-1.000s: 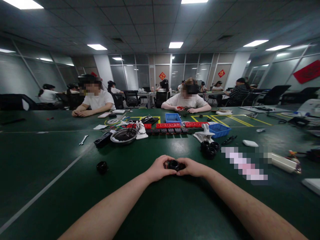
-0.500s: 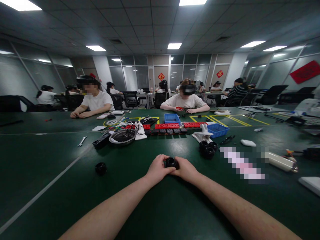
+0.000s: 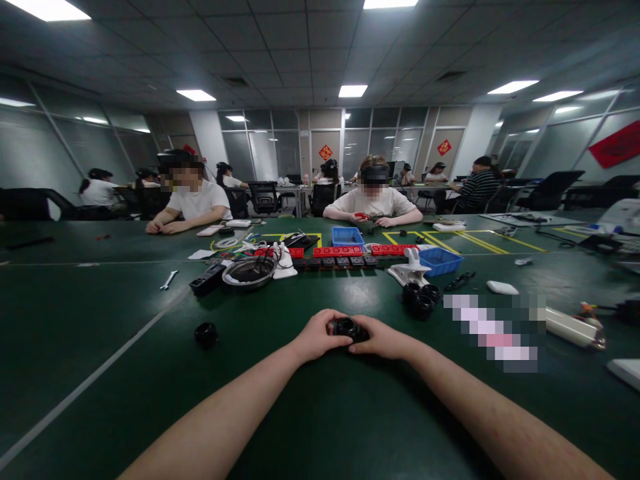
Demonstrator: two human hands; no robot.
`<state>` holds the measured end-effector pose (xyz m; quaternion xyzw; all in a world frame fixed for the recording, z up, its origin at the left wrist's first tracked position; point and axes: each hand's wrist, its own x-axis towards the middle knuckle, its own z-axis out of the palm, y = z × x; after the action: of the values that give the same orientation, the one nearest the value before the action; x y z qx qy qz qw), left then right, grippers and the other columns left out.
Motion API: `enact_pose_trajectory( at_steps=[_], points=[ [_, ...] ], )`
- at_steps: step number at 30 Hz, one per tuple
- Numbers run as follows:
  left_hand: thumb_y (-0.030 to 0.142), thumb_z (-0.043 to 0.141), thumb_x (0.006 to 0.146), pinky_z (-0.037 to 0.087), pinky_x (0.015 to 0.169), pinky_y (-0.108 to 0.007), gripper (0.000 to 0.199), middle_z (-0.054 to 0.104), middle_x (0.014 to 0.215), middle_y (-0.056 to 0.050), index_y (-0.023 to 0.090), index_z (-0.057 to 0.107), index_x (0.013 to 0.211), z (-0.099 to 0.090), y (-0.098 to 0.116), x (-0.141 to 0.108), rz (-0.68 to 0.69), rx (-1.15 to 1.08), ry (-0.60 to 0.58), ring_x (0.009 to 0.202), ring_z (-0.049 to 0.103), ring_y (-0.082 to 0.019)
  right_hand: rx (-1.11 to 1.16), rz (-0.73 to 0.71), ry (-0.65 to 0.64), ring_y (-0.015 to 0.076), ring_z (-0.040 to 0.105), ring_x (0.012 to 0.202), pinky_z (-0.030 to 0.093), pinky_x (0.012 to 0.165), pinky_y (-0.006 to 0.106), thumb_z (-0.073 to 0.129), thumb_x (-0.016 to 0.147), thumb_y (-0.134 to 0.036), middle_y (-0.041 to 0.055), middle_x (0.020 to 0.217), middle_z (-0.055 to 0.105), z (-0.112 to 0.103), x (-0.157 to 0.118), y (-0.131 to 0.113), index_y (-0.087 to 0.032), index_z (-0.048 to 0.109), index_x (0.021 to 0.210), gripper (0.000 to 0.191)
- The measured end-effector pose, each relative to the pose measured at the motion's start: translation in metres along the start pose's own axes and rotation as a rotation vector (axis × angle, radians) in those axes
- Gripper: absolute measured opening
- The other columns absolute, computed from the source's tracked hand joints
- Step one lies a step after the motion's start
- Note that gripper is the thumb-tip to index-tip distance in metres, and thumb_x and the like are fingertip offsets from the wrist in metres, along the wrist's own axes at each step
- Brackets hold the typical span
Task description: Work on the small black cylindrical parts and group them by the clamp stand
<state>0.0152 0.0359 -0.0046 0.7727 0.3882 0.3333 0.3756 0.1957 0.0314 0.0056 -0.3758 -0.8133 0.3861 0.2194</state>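
Both hands meet around a black round part with a hole in its top (image 3: 346, 327), low over the green table. My left hand (image 3: 317, 339) curls around its left side, with the thumb across the near face. On the other side, my right hand (image 3: 384, 337) wraps its fingers behind the part and keeps its thumb in front; its fingertips are partly hidden. A similar black round part (image 3: 206, 335) lies alone to the left. Several more black round parts (image 3: 420, 300) stand clustered to the right, beyond my right hand.
Red-and-black power strips (image 3: 337, 252) run across the table beyond my hands, with blue trays (image 3: 440, 262) near them. A metal bowl (image 3: 249, 273), a wrench (image 3: 169, 280) and a white clip stand (image 3: 410, 268) lie around. Two co-workers sit opposite; a beige cylinder (image 3: 573, 327) lies right.
My right hand has shifted slightly to the right and turned around the black part, its thumb now lower on the near side. My left hand keeps its hold. The view has shifted a little.
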Motion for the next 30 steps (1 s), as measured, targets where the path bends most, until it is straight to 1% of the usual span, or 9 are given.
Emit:
enact_pose_trajectory(
  at_steps=[2, 4, 9, 14, 17, 21, 23, 26, 30],
  points=[
    [0.031, 0.067, 0.057, 0.035, 0.052, -0.019, 0.041, 0.05, 0.079, -0.001, 0.015, 0.053, 0.092, 0.0, -0.001, 0.0, 0.0, -0.012, -0.007, 0.058, 0.043, -0.008, 0.077, 0.015, -0.07, 0.0162, 0.051, 0.079, 0.039, 0.07, 0.028, 0.058, 0.065, -0.025, 0.002, 0.088, 0.055, -0.003, 0.001, 0.002, -0.015, 0.051, 0.099, 0.036],
    [0.032, 0.067, 0.057, 0.034, 0.051, -0.019, 0.042, 0.049, 0.079, -0.001, 0.015, 0.053, 0.092, 0.0, -0.002, 0.0, 0.001, -0.021, -0.016, 0.057, 0.042, -0.007, 0.118, 0.036, -0.092, 0.0147, 0.05, 0.075, 0.039, 0.067, 0.026, 0.057, 0.066, -0.024, 0.0008, 0.085, 0.056, -0.004, 0.001, 0.004, -0.015, 0.051, 0.099, 0.035],
    [0.032, 0.066, 0.057, 0.034, 0.051, -0.019, 0.043, 0.048, 0.079, -0.001, 0.015, 0.053, 0.093, -0.001, 0.0, 0.0, 0.001, -0.014, -0.022, 0.057, 0.041, -0.007, 0.115, 0.071, -0.058, 0.0132, 0.049, 0.071, 0.038, 0.062, 0.024, 0.059, 0.064, -0.024, -0.0002, 0.079, 0.054, -0.004, 0.001, 0.008, -0.015, 0.051, 0.095, 0.033],
    [0.032, 0.067, 0.056, 0.034, 0.05, -0.019, 0.042, 0.048, 0.08, -0.001, 0.015, 0.053, 0.091, 0.0, 0.005, -0.002, -0.021, 0.01, -0.003, 0.057, 0.041, -0.007, 0.035, 0.104, -0.012, 0.0098, 0.044, 0.06, 0.034, 0.053, 0.02, 0.061, 0.061, -0.027, -0.0031, 0.067, 0.049, -0.004, 0.002, 0.008, -0.015, 0.051, 0.085, 0.028],
    [0.032, 0.067, 0.055, 0.034, 0.05, -0.019, 0.041, 0.047, 0.082, -0.001, 0.015, 0.053, 0.09, 0.005, 0.008, -0.003, -0.048, 0.085, 0.053, 0.057, 0.042, -0.008, -0.071, 0.131, 0.052, 0.0093, 0.042, 0.058, 0.032, 0.05, 0.019, 0.064, 0.057, -0.029, -0.0041, 0.064, 0.047, -0.001, 0.003, 0.007, -0.015, 0.049, 0.079, 0.03],
    [0.031, 0.066, 0.056, 0.035, 0.053, -0.021, 0.037, 0.048, 0.083, -0.001, 0.017, 0.053, 0.088, 0.013, 0.01, -0.004, -0.091, 0.203, 0.196, 0.063, 0.045, -0.011, -0.341, 0.209, 0.243, 0.0108, 0.044, 0.057, 0.027, 0.047, 0.02, 0.065, 0.053, -0.04, -0.0021, 0.065, 0.05, 0.013, 0.007, 0.004, -0.016, 0.045, 0.073, 0.037],
    [0.032, 0.065, 0.056, 0.035, 0.053, -0.021, 0.037, 0.048, 0.083, -0.001, 0.017, 0.052, 0.087, 0.014, 0.011, -0.004, -0.098, 0.224, 0.228, 0.063, 0.045, -0.011, -0.449, 0.253, 0.306, 0.012, 0.046, 0.057, 0.025, 0.046, 0.021, 0.062, 0.056, -0.046, 0.0001, 0.066, 0.052, 0.019, 0.008, 0.001, -0.016, 0.045, 0.072, 0.037],
    [0.031, 0.064, 0.057, 0.034, 0.051, -0.02, 0.036, 0.047, 0.082, -0.001, 0.016, 0.052, 0.088, 0.009, 0.011, -0.003, -0.083, 0.188, 0.171, 0.058, 0.043, -0.009, -0.516, 0.27, 0.318, 0.0137, 0.048, 0.059, 0.025, 0.046, 0.022, 0.059, 0.056, -0.051, 0.0025, 0.068, 0.054, 0.021, 0.007, -0.003, -0.016, 0.045, 0.073, 0.041],
    [0.031, 0.065, 0.057, 0.033, 0.049, -0.019, 0.038, 0.046, 0.08, 0.0, 0.015, 0.053, 0.089, 0.002, 0.009, -0.002, -0.033, 0.073, 0.039, 0.054, 0.04, -0.007, -0.401, 0.191, 0.241, 0.0159, 0.05, 0.065, 0.032, 0.051, 0.022, 0.064, 0.049, -0.052, 0.0036, 0.076, 0.055, 0.013, 0.003, -0.007, -0.016, 0.045, 0.084, 0.054]
  ],
)
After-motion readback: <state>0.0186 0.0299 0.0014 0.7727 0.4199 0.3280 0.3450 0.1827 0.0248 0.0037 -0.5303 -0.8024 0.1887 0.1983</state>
